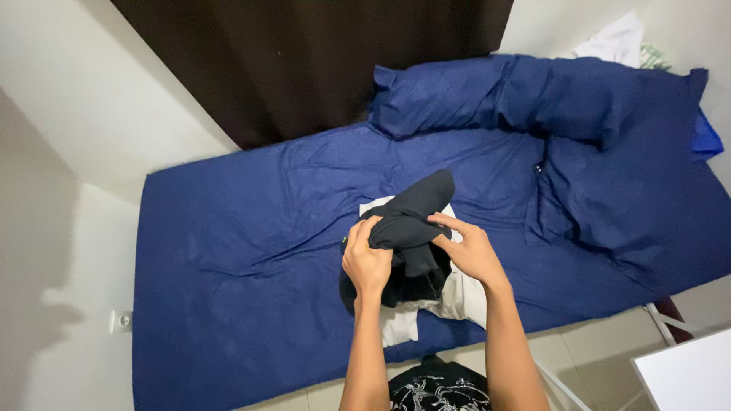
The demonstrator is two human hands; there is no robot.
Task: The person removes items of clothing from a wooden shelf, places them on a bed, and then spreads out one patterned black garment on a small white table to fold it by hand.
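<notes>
Above the blue bed (228,251), a black garment (411,221) is gripped by the closed left hand (367,262) and pinched by the right hand (472,251); white cloth (464,297) lies beneath.

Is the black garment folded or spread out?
Neither: bunched. The black garment is gathered between left hand and right hand, above white cloth.

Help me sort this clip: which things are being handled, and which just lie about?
In hand:
- black garment, gripped by left hand and right hand
- white cloth under it

Lying about:
- blue pillows
- blue bedsheet
- white table
</notes>
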